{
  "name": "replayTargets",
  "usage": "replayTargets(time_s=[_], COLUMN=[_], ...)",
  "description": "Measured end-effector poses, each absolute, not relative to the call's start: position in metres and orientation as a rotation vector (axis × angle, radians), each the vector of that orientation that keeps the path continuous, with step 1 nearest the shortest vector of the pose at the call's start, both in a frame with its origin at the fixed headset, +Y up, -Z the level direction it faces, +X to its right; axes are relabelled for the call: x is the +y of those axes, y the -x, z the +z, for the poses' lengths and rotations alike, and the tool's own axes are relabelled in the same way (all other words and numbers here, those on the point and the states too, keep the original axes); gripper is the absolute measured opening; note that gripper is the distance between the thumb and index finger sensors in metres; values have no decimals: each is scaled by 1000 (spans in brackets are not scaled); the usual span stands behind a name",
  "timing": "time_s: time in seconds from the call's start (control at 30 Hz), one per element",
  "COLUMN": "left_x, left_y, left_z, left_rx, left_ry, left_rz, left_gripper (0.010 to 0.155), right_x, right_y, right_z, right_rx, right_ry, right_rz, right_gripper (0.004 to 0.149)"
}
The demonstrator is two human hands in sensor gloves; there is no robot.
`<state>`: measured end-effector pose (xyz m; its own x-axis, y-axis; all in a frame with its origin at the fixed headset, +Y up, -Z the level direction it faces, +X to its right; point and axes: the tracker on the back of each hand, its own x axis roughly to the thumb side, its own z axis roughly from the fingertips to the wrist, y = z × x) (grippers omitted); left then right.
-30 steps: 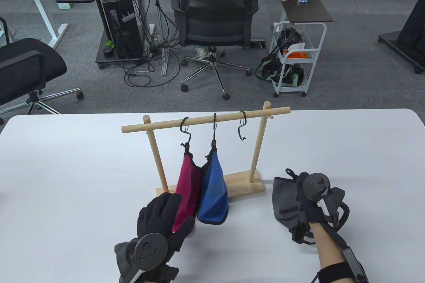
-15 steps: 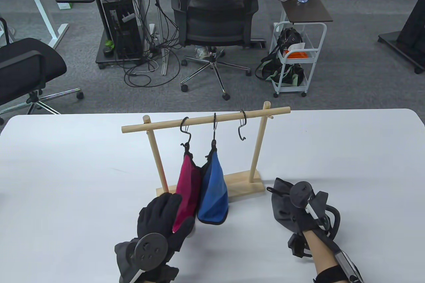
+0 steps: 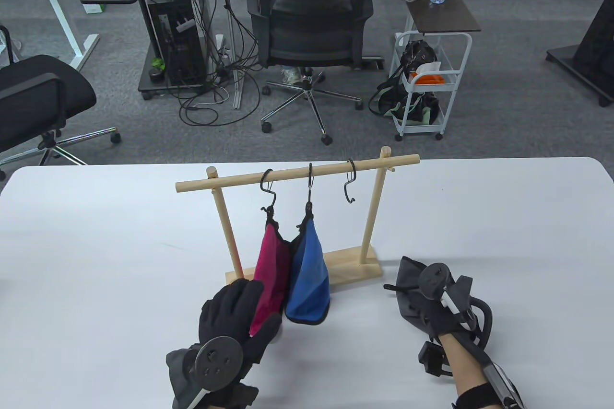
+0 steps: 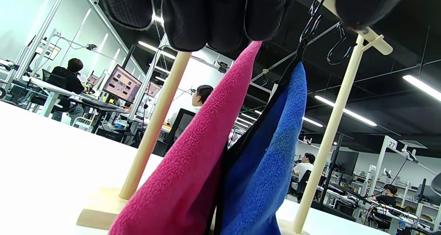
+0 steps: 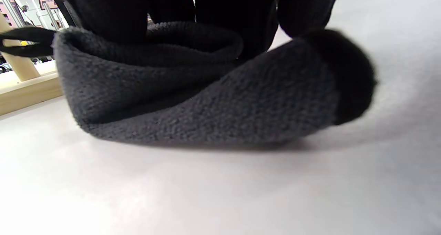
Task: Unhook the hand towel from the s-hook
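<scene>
My gloves (image 3: 240,318) are plain black. One towel (image 3: 271,274) is magenta pink, the next towel (image 3: 309,279) is two-tone blue with black trim, and the third towel (image 3: 407,291) is dark grey. Pale wood rack (image 3: 297,174), black hooks (image 3: 350,186), white table (image 3: 96,260).

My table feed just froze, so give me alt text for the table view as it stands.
The right hand rests on a gray towel lying on the white table, off its hook. The left hand holds the lower edge of the pink towel, which hangs beside a blue towel on the wooden rack; the rightmost S-hook is bare.
</scene>
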<state>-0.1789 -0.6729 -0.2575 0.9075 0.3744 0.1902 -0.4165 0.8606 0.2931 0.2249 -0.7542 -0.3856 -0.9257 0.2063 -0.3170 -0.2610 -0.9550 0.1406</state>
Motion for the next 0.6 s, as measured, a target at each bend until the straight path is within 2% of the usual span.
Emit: replayTargets(time_s=[0.27,0.6], left_x=[-673,-675], left_y=[179,179], left_z=[-258,-259], left_rx=[-127,-128], left_ry=[-335,-324], left_rz=[421,428], left_gripper=[71,70], right_x=[-743,-709], right_y=[-225,-210], right_z=[-384,-375], right_rx=[229,116], right_ry=[426,302], right_rz=[2854,2872], right_gripper=[61,61])
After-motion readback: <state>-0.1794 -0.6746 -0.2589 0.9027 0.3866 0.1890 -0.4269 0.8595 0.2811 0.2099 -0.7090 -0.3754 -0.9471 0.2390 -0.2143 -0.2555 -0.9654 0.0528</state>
